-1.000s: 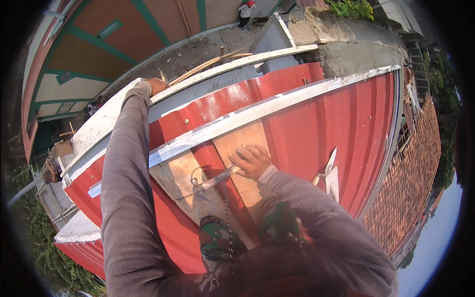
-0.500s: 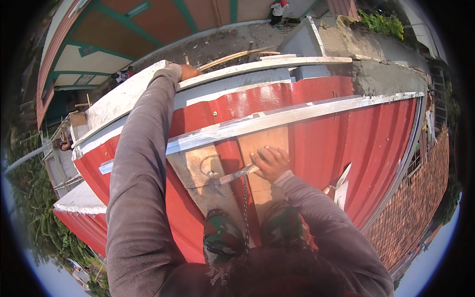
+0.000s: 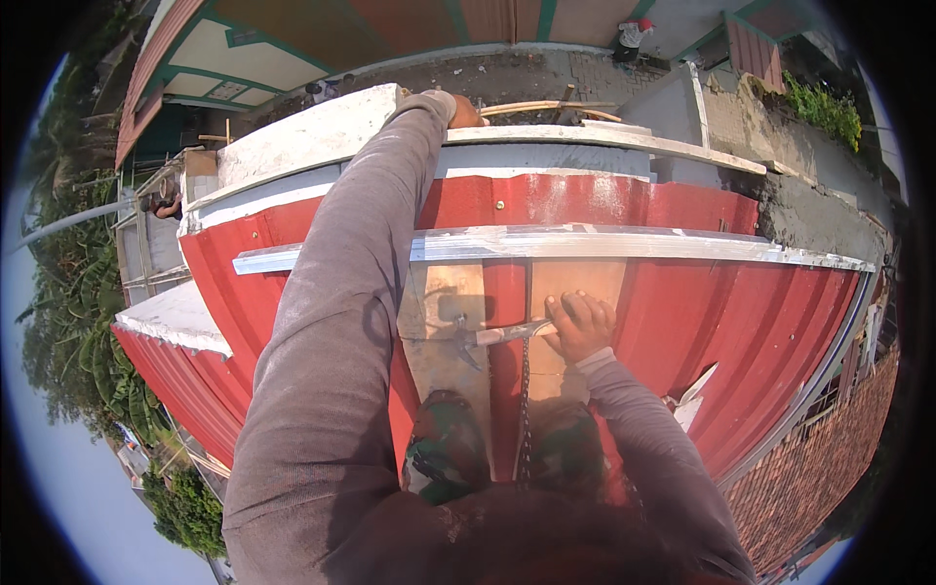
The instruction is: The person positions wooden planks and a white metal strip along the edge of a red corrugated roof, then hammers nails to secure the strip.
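Note:
My right hand [image 3: 582, 327] is closed round the handle of a hammer [image 3: 512, 333]. The hammer lies almost level, its metal head pointing left above a worn plank [image 3: 444, 322] on the red roof. Far ahead, my left arm reaches across to a long pale board [image 3: 585, 138] along the wall top. There my left hand [image 3: 466, 112] grips the board, its fingers partly hidden beyond the far edge. Between the hands a long silvery metal bar [image 3: 546, 242] lies across the roof, passing under my left forearm.
Red corrugated roofing [image 3: 721, 322] slopes around me. A dark patterned cord [image 3: 526, 409] hangs between my knees. White scraps [image 3: 694, 398] lie on the right. Beyond the wall there is a drop to the ground, where a person in a red cap [image 3: 632, 41] stands. Wet-looking grey mortar [image 3: 814, 210] tops the right corner.
The whole view has swung, so the scene sits further right and the bar looks more level. The hammer is nearer level. My left hand stays at the board.

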Demonstrator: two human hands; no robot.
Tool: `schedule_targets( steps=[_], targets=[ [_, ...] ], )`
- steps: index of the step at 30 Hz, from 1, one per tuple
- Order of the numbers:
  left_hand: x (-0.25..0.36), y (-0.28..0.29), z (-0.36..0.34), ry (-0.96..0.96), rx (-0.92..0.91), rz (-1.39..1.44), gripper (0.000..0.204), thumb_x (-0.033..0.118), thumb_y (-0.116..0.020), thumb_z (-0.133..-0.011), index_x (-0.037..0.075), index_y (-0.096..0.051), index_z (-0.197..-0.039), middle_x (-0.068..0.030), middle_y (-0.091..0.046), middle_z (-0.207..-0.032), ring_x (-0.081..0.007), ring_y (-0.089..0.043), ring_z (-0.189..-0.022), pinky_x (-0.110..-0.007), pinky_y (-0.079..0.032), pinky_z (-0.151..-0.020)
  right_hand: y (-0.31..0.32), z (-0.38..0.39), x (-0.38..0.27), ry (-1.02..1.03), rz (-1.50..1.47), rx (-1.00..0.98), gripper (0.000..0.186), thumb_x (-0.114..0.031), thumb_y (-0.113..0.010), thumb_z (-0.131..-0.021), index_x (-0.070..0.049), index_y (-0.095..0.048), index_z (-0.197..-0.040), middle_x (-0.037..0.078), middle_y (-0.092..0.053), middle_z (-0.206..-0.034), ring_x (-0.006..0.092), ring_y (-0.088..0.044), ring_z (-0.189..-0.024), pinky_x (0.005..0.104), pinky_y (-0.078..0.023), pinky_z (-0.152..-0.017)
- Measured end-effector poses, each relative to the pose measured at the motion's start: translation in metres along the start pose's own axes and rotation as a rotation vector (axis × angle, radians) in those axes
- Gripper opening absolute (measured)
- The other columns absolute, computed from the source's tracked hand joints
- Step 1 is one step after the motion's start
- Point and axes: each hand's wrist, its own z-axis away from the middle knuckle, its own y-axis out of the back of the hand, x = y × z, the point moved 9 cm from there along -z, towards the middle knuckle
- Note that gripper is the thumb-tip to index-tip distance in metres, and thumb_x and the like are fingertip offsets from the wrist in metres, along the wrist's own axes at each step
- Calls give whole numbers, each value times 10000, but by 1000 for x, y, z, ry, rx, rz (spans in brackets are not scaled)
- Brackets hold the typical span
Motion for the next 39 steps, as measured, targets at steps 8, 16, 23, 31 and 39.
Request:
schedule_targets(
  steps=[8, 16, 23, 31, 39],
  targets=[
    [3, 12, 41, 79, 54, 94, 586, 552, -529, -1040, 170, -672, -1461, -128, -563, -1588, -378, -500, -1482, -528, -354, -1230, 5, -7, -7, 6, -18, 2, 446, -522, -800, -851, -279, -754, -1222, -14, -618, -1261, 230, -568, -1218, 463, -402, -1048],
    [-9, -4, -17, -42, -27, -36, 563, 509, -527, -1034, 172, -662, -1464, -141, -596, -1548, -361, -545, -1444, -462, -403, -1211, 12, -13, -7, 16, -21, 2, 489, -548, -779, -849, -282, -739, -1257, -24, -614, -1270, 216, -570, -1216, 454, -404, -1051],
    [-40, -27, -66, -206, -15, -251, 486, 376, -532, -1010, 117, -711, -1380, -192, -677, -1425, -382, -640, -1328, -456, -496, -1124, 2, -8, -1, 8, -12, 11, 553, -635, -750, -838, -329, -713, -1298, -54, -623, -1270, 172, -567, -1238, 432, -406, -1070],
    [5, -9, -39, -332, -65, -380, 496, 366, -558, -996, 175, -668, -1441, -198, -654, -1453, -389, -626, -1342, -459, -489, -1137, 12, -5, 1, -24, -27, -5, 580, -635, -748, -831, -313, -700, -1312, -43, -626, -1271, 174, -566, -1261, 415, -416, -1069],
    [-24, -24, -75, -416, 30, -371, 469, 369, -520, -1013, 166, -703, -1394, -183, -690, -1400, -362, -659, -1298, -435, -516, -1096, 13, -3, 3, -29, -81, 84, 486, -529, -793, -820, -310, -737, -1249, -54, -624, -1237, 169, -586, -1216, 389, -461, -1024]
  ],
)
